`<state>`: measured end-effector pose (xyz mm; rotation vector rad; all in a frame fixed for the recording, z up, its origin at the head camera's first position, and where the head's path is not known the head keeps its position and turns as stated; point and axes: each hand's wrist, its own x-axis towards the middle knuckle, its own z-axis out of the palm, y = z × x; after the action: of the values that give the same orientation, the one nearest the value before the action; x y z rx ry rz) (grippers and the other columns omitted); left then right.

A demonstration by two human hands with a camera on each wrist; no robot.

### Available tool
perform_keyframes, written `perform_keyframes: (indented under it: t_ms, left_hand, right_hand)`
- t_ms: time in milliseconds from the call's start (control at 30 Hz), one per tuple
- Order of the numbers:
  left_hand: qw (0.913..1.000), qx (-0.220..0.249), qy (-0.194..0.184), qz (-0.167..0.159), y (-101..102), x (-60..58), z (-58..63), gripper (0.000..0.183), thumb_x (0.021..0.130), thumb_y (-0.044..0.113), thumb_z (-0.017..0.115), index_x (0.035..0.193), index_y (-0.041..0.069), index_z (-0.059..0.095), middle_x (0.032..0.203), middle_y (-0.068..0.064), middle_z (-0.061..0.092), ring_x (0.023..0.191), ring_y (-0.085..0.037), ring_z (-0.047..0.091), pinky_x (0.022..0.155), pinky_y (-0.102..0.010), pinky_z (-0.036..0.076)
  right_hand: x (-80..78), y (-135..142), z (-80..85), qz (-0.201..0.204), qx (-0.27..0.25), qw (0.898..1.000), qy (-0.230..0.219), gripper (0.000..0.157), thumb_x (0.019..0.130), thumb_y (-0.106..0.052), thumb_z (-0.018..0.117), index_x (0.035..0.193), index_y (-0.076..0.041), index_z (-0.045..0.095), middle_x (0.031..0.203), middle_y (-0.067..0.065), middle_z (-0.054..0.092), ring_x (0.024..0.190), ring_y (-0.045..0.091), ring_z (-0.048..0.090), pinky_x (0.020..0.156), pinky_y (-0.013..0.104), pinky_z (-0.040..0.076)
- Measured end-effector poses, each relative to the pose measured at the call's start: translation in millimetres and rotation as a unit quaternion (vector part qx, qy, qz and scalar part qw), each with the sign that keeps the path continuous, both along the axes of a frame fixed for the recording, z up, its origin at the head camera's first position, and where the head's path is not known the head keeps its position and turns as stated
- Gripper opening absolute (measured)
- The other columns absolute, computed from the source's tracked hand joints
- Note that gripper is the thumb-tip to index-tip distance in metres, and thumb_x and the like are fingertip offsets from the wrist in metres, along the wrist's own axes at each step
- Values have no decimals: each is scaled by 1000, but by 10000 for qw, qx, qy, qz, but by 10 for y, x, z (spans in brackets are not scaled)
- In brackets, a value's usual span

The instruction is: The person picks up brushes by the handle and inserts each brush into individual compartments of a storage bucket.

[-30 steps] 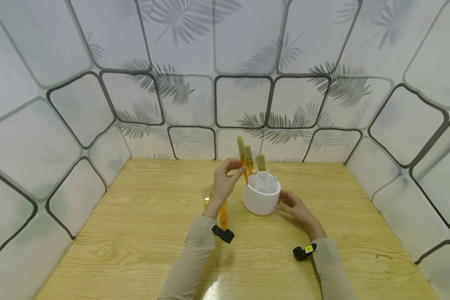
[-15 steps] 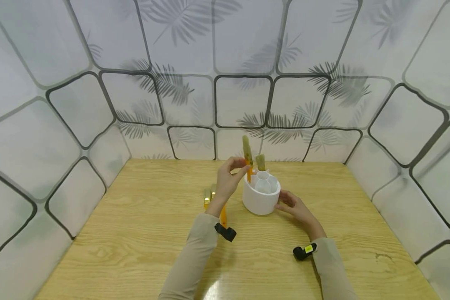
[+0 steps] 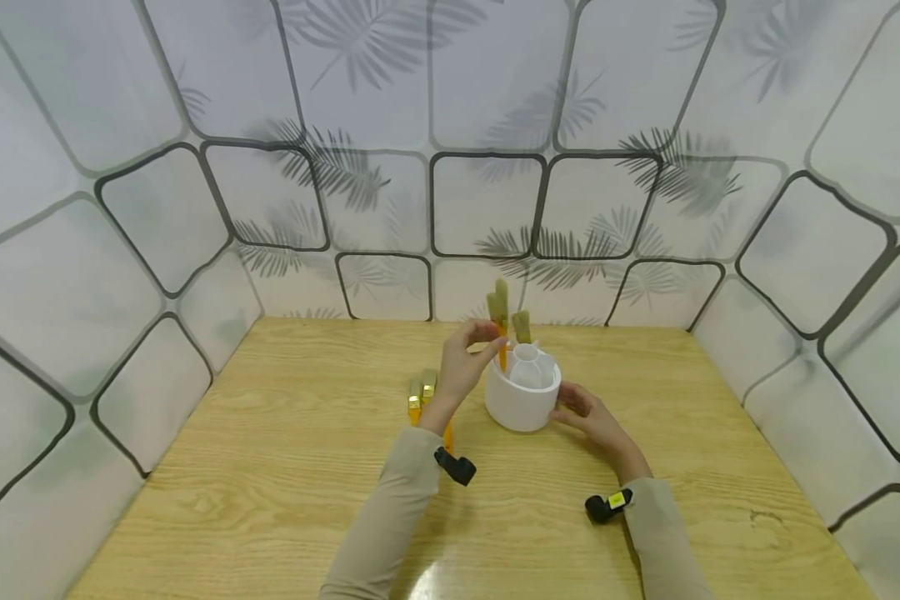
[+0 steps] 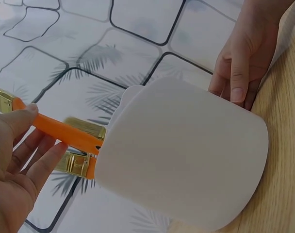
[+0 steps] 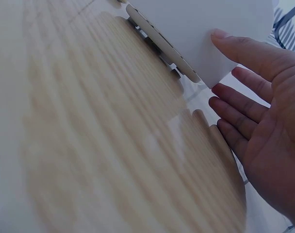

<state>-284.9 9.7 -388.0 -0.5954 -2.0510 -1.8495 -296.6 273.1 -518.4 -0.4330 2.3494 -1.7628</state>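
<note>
My left hand pinches a paintbrush by its orange handle, bristles up, at the left of a white round holder. The handle's lower end reaches the holder's rim; in the left wrist view it passes behind the wall. Two other paintbrushes stand in the holder, one toward the back and one close beside the held brush. At the holder's right side, my right hand rests its thumb on the wall, with the fingers extended near the base.
Two more paintbrushes, one farther left and one beside it, lie on the wooden table left of the holder, partly hidden by my left wrist. A patterned curtain rises behind the table and at both sides.
My left hand has moved right with the paintbrush and lowered it slightly at the holder, so its bristles now overlap another brush's. The right hand and the holder have stayed in place.
</note>
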Motion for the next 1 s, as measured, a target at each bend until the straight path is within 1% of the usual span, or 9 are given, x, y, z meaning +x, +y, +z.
perform_keyframes:
  t_ms: [133, 167, 267, 433, 567, 767, 867, 1000]
  left_hand:
    - [10000, -10, 5, -37, 9, -2, -13, 25, 85, 6, 66, 103, -9, 59, 101, -24, 64, 96, -33, 61, 74, -27, 56]
    - [10000, -2, 18, -44, 12, -3, -16, 25, 85, 6, 66, 103, -10, 59, 101, -24, 63, 96, -34, 61, 74, -27, 56]
    - [9999, 33, 83, -46, 22, -3, -18, 24, 84, 5, 66, 102, -10, 59, 100, -24, 63, 96, -35, 61, 74, -27, 56]
    - [9998, 47, 171, 7, 35, -8, -31, 23, 84, 5, 67, 101, -9, 59, 99, -23, 64, 94, -34, 61, 73, -27, 56]
    - [9998, 32, 212, 6, 44, -19, -45, 23, 84, 5, 67, 100, -10, 59, 98, -24, 64, 93, -34, 62, 72, -26, 56]
    - [9996, -25, 287, 72, 55, -37, -68, 23, 83, 5, 67, 99, -10, 60, 97, -24, 64, 91, -35, 62, 70, -25, 56]
    - [9995, -39, 302, 111, 59, -29, -77, 23, 83, 4, 67, 99, -10, 59, 96, -25, 64, 91, -36, 62, 70, -26, 57]
    - [9997, -31, 232, 117, 61, -16, -86, 23, 83, 3, 67, 100, -11, 59, 96, -25, 64, 91, -36, 62, 70, -27, 57]
  right_hand:
    - [67, -45, 129, 46, -30, 10000, -63, 57, 88, -10, 63, 138, 0, 36, 137, 23, 42, 128, 40, 36, 107, 56, 26]
    - [66, -44, 129, 52, -32, 10000, -59, 57, 88, -11, 63, 138, 0, 36, 137, 22, 42, 128, 39, 37, 107, 56, 26]
    - [10, -15, 42, 26, -113, 9999, -40, 57, 87, -12, 64, 137, -2, 37, 136, 21, 43, 127, 38, 38, 107, 55, 26]
    - [-71, 42, -112, -31, -102, 9999, 17, 58, 86, -17, 66, 136, -6, 39, 136, 17, 45, 127, 34, 39, 108, 53, 26]
    - [-73, 47, -136, -22, -73, 9999, 100, 59, 86, -21, 67, 136, -7, 39, 136, 16, 45, 127, 33, 40, 108, 52, 27]
    - [-71, 47, -151, 28, -100, 9997, 211, 57, 86, -19, 67, 136, -7, 40, 134, 16, 47, 125, 32, 42, 106, 51, 30]
    - [-70, 48, -147, 22, -100, 9997, 215, 58, 86, -19, 67, 136, -8, 40, 134, 15, 47, 125, 32, 42, 107, 51, 30]
    - [-74, 50, -145, 18, -105, 9998, 186, 58, 86, -20, 67, 136, -7, 40, 134, 16, 47, 126, 33, 41, 108, 53, 28]
